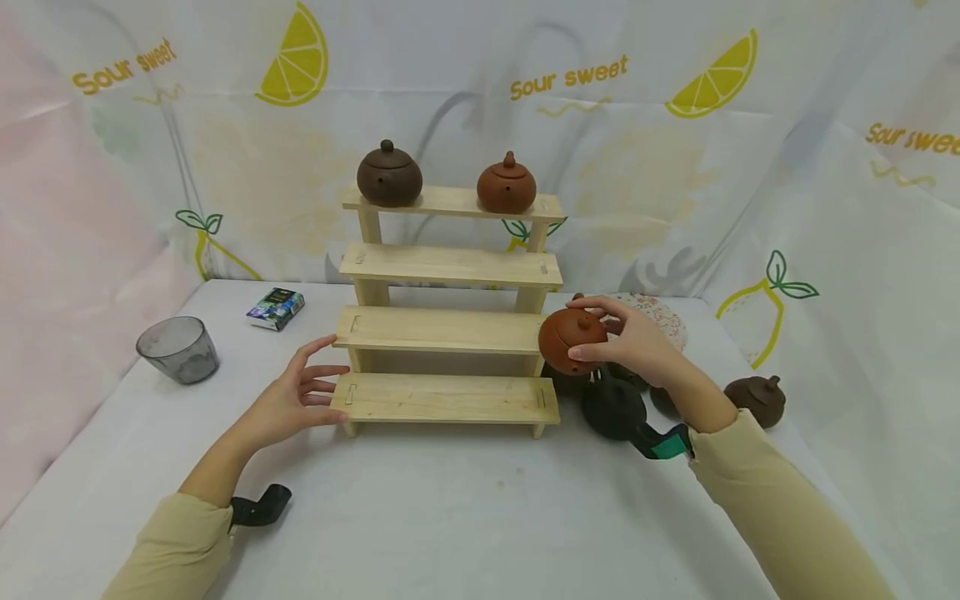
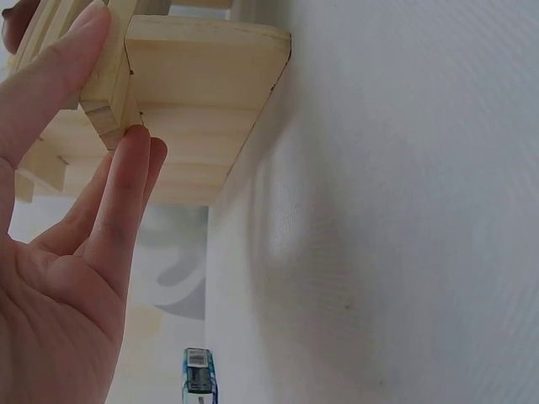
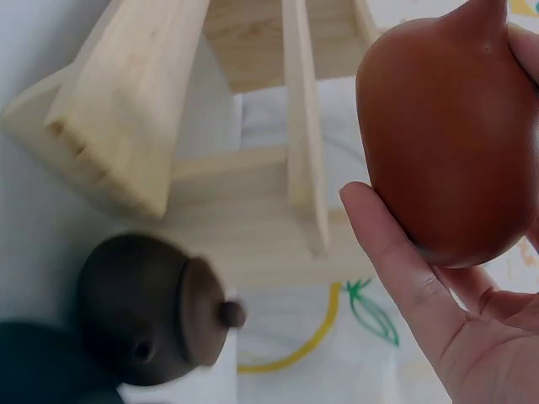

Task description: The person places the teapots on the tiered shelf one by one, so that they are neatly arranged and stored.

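A four-step wooden display stand [image 1: 450, 329] stands in the middle. My left hand [image 1: 296, 400] is at its left end, with thumb and fingers on the edges of the lower boards; in the left wrist view the thumb [image 2: 63, 67] lies along a board and a fingertip touches its corner. My right hand [image 1: 633, 342] grips a reddish-brown clay teapot [image 1: 572, 340] by its sides, just off the right end of the second step from the bottom. On the top step sit a dark brown teapot [image 1: 389, 177] and another reddish teapot [image 1: 506, 187].
Dark teapots, one plain in the right wrist view [image 3: 135, 307], crowd the stand's right side, partly hidden by my right arm. Another brown teapot [image 1: 757, 400] lies farther right, and a floral round item [image 1: 660, 317] behind. Leftward are a grey glass cup [image 1: 180, 350] and small box [image 1: 276, 308].
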Demonstrator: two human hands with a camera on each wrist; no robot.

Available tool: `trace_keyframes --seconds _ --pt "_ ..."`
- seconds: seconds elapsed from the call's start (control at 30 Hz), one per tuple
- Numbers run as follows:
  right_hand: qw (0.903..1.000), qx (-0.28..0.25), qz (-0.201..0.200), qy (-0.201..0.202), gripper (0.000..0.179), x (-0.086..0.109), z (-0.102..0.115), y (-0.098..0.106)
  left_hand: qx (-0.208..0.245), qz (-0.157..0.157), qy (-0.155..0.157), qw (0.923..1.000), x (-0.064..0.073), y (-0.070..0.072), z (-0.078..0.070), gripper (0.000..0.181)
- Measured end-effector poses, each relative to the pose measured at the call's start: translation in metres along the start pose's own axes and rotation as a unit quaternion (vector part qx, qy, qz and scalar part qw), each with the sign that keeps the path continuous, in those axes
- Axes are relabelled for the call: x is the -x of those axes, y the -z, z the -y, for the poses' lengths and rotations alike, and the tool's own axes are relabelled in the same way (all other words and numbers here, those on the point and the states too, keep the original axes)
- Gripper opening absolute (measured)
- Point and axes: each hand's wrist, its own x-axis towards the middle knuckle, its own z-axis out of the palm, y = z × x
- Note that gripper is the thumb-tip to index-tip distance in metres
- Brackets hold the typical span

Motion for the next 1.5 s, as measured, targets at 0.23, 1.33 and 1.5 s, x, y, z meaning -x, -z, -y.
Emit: trace_keyframes --seconds 0.23,1.33,1.5 --pt "0.9994 -0.013 0.017 0.026 0.061 -0.02 0.021 -0.014 0.001 -0.002 -0.002 1.0 0.0 0.0 0.0 0.108" --pt "0.9961 -0.038 0.02 0.077 0.055 -0.111 0.093 -0.092 0.022 -0.001 -0.014 0.9997 -0.002 0.0 0.002 0.107" --pt "0.9956 -0.046 0.014 0.081 0.056 -0.123 0.101 -0.102 0.026 -0.001 -0.009 0.9996 -0.001 0.001 0.003 0.107"
